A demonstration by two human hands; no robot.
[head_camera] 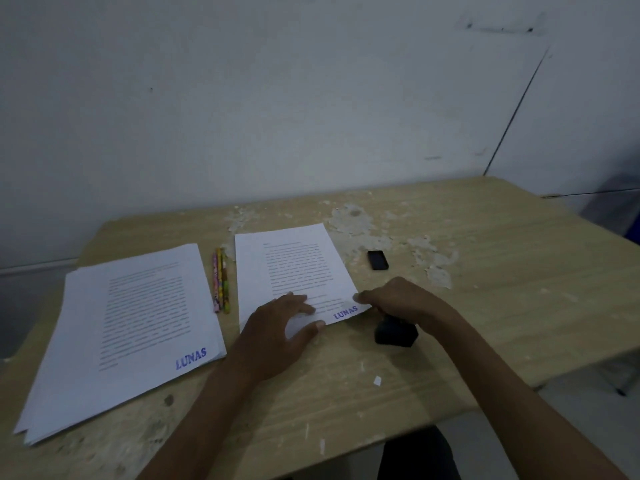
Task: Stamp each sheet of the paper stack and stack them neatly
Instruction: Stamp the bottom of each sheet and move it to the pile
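Observation:
A printed sheet (291, 265) lies in the middle of the table, with a blue "LUNAS" stamp mark (345, 311) at its near right corner. My left hand (277, 327) rests on the sheet's near edge with its fingers spread flat. My right hand (401, 299) is just right of that corner and grips the black stamp (394, 334), which stands on the table; its fingertips touch the corner of the sheet. To the left lies a stack of printed sheets (138, 323), slightly fanned, whose top sheet bears the same blue mark.
Three colourful pencils (220, 280) lie side by side between the stack and the sheet. A small black rectangular object (377, 260) sits beyond my right hand. The wooden table (502, 271) has peeling patches and stands against a pale wall.

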